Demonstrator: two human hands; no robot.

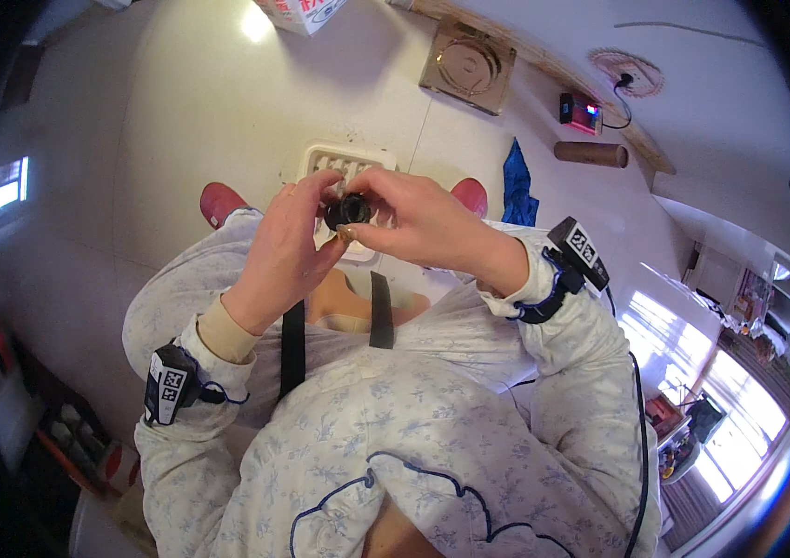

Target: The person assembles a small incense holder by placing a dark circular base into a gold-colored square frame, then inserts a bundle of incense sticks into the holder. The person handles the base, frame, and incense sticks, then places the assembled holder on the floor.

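Observation:
Above the floor between my knees, both hands hold a small black round part point(356, 210) with a hollow centre. My left hand point(285, 240) grips it from the left, with thumb and fingers curled round that side. On the other side my right hand point(427, 219) pinches it between thumb and fingers. Part of the black piece is hidden by the fingers, and I cannot tell whether it is one piece or two. Just beyond and below the hands, a cream plastic tray point(314, 154) with raised ribs or slots rests on the floor, partly covered by my hands.
Red slippers point(220, 203) flank the tray. A brown square box point(432, 65) with a round recess sits near the wall. Right of it are a blue folded thing point(519, 186), a brown cylinder point(592, 154) and a plugged-in red device point(583, 113). A white printed carton point(300, 13) stands beyond.

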